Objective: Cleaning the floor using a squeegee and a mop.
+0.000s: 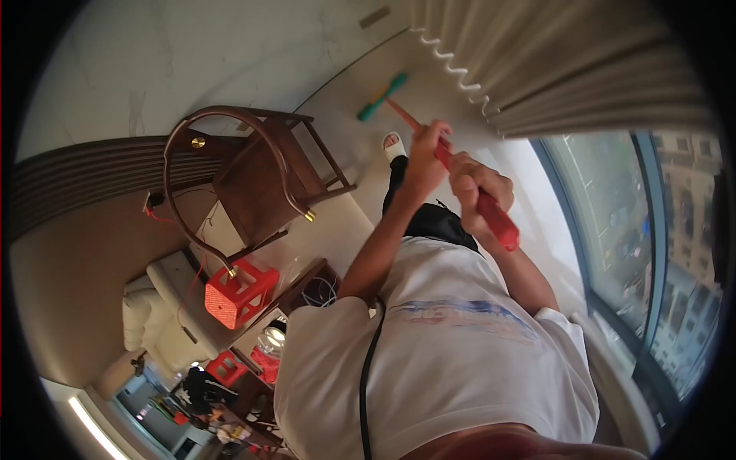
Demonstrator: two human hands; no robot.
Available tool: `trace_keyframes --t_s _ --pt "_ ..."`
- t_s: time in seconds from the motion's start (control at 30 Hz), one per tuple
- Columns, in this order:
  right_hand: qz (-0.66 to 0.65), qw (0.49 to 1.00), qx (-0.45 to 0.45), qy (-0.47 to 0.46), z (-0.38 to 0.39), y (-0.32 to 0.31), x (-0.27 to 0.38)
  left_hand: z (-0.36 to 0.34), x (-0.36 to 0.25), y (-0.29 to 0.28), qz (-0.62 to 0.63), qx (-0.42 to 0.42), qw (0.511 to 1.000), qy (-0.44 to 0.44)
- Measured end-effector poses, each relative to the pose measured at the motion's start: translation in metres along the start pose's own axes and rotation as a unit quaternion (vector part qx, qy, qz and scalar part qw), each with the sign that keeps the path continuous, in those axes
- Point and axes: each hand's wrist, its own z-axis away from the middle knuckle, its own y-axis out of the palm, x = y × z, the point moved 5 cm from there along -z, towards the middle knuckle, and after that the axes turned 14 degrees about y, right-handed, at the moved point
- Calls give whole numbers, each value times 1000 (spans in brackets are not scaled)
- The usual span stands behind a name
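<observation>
Both my hands are wrapped round a long red pole (499, 221) that reaches away from me toward the floor. My left hand (429, 153) grips it farther down, and my right hand (480, 190) holds it close to its thick near end. At the far end is a narrow green head (373, 107), low over or on the floor; I cannot tell whether it is a broom or a mop. My foot in a white slipper (393, 146) is just on the near side of that head.
A dark wooden armchair (264, 184) stands to the left, with a red plastic stool (241, 293) nearer me. A beige sofa (172, 307) lies beyond the stool. Pleated curtains (567, 69) hang at the far right, beside a tall window (613, 222). A marble-patterned wall (207, 61) rises at the far left.
</observation>
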Motion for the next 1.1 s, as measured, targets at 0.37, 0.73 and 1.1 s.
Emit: trace_keyframes --t_s 0.37,0.73,1.1 --pt "-196 973 88 -89 -180 68 59 -151 -10 -98 19 116 986 120" --pt "-267 915 301 -26 -356 173 -35 -242 107 -202 -73 -103 992 -4" --pt "-324 696 639 48 -511 307 -64 -322 159 -285 -212 -425 868 -144"
